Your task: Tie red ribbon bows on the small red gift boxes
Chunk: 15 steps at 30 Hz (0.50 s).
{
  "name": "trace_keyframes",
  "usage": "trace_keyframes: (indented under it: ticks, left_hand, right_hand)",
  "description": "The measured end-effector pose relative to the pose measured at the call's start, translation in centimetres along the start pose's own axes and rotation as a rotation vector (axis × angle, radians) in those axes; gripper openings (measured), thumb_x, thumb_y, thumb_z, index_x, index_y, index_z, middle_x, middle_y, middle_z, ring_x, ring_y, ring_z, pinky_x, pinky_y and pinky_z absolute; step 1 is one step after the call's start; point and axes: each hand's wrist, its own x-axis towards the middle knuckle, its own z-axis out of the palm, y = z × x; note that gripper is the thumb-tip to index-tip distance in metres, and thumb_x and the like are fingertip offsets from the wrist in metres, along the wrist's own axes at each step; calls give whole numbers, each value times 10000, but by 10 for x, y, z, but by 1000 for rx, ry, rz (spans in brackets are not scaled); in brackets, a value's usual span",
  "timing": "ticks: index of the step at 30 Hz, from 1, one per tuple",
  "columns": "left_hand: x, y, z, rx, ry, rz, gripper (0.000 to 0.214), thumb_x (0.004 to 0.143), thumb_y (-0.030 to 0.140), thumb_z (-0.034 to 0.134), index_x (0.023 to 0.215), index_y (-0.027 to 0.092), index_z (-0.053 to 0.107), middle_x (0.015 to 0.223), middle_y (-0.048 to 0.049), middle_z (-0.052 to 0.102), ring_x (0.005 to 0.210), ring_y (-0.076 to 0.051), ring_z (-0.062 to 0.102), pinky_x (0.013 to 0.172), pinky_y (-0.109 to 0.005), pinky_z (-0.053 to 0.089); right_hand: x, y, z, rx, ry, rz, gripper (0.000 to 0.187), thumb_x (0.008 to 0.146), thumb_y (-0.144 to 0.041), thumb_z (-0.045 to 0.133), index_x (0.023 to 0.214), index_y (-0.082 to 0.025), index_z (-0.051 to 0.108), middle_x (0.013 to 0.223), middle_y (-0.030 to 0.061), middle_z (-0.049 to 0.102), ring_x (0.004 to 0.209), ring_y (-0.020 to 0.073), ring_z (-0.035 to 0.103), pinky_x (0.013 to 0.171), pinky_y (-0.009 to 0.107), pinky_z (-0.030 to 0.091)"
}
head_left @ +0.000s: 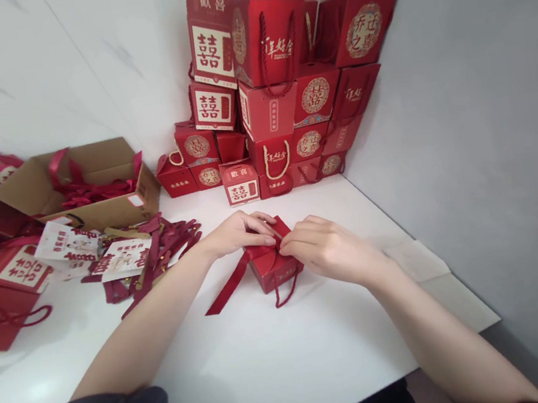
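Note:
A small red gift box (pixel 276 273) stands on the white table in front of me, with a dark red cord handle (pixel 290 291) hanging down its near side. Across its top runs a red ribbon (pixel 231 288), one loose end trailing to the left over the table. My left hand (pixel 246 232) pinches the ribbon at the top of the box from the left. From the right, my right hand (pixel 324 247) has its fingers closed on the ribbon at the same spot. The fingers hide part of where the ribbon crosses.
Stacked red gift boxes (pixel 280 109) rise against the wall at the back. Left of them sits an open cardboard box (pixel 113 211) of red ribbons. Printed cards (pixel 123 258) lie among dark red tag strips, beside more red boxes (pixel 0 312). A pale flat sheet (pixel 417 260) is at the right.

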Motion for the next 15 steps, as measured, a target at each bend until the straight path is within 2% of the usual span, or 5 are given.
trace_keyframes:
  ticks: [3, 6, 8, 12, 15]
  left_hand:
    - [0, 1, 1, 27, 9, 6, 102, 718, 241, 754, 814, 213, 775, 852, -73, 756, 1112, -206, 559, 1005, -382, 448]
    - [0, 6, 4, 106, 25, 50, 73, 720, 216, 741, 789, 209, 765, 820, -61, 749, 1089, -201, 572, 980, -365, 467]
    - [-1, 13, 7, 180, 35, 110, 54, 726, 198, 723, 773, 191, 750, 829, -61, 738, 1022, -193, 607, 942, -348, 489]
    - [-8, 36, 16, 430, 66, 149, 52, 742, 179, 677, 776, 178, 716, 1006, -55, 688, 937, -158, 635, 919, -313, 492]
    - [-16, 50, 22, 679, 143, 177, 78, 752, 164, 643, 793, 190, 704, 1046, -34, 644, 910, -138, 631, 865, -277, 499]
  right_hand:
    - [-1, -1, -3, 52, -15, 21, 216, 920, -98, 436, 924, -150, 646, 882, 83, 688, 805, 197, 585, 764, 354, 466]
    - [-2, 2, -4, 256, -22, 84, 122, 896, -153, 516, 938, -185, 625, 893, 56, 670, 860, 192, 588, 852, 367, 453]
    - [-1, 7, -1, 469, 27, 179, 85, 889, -233, 563, 962, -201, 594, 945, 52, 652, 920, 190, 589, 910, 372, 443]
    - [0, 19, 14, 829, 221, 480, 146, 962, -313, 441, 1009, -214, 537, 1112, 68, 610, 1039, 171, 581, 930, 341, 455]
    - [1, 23, 23, 875, 180, 553, 186, 973, -305, 423, 1089, -228, 546, 1095, 48, 631, 1029, 163, 592, 915, 328, 461]
